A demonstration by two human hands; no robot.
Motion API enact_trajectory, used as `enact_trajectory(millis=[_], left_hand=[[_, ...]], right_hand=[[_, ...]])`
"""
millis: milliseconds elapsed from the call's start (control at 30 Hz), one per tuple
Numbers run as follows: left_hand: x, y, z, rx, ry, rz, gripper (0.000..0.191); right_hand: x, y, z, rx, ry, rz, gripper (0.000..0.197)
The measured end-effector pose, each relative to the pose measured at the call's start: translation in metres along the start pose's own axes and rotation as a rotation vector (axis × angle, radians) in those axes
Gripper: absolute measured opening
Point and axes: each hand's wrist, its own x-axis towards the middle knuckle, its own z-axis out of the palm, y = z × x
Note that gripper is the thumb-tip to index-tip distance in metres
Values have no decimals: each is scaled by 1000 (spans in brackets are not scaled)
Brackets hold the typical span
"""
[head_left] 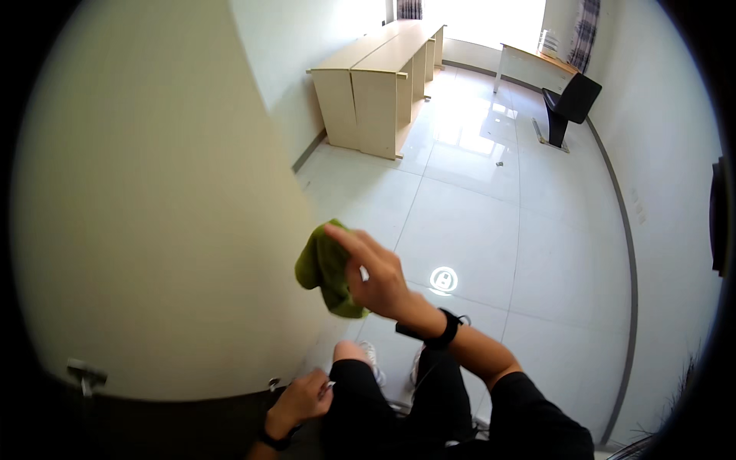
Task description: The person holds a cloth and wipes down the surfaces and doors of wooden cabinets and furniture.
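My right hand [376,276] pinches a crumpled green cloth [328,270] between thumb and fingers, in mid-view beside the edge of a large cream panel or wall [161,201]. The cloth hangs down from the fingers; whether it touches that surface, I cannot tell. Lower down, by my left knee, my left hand [305,397] is curled around a small object [328,388] with a pale tip, mostly hidden by the fingers. Both wrists wear black bands.
Two long light-wood cabinets or desks [376,109] stand along the far left wall. At the back right are a desk [535,56] and a black chair [578,98]. Metal fittings [86,374] show at lower left. Spiky plant leaves [687,374] reach in at lower right. Glossy tiles [466,224] cover the floor.
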Motion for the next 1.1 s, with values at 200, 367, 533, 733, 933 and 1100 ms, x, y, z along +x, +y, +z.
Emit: enact_trajectory(millis=[200, 367, 533, 733, 933, 1100], left_hand=[[60, 11, -8, 47, -192, -298, 14], [142, 54, -17, 9, -121, -57, 29], [211, 135, -52, -42, -109, 78, 32], [256, 210, -96, 145, 61, 120, 30], [290, 237, -94, 62, 165, 210, 13], [317, 246, -91, -22, 147, 157, 29]], right_hand=[[24, 66, -32, 6, -25, 0, 60], [76, 89, -99, -54, 21, 62, 60], [129, 73, -180, -223, 71, 123, 57], [177, 41, -296, -463, 97, 132, 57], [150, 10, -426, -818, 155, 199, 48], [93, -19, -488, -1119, 230, 364, 47]])
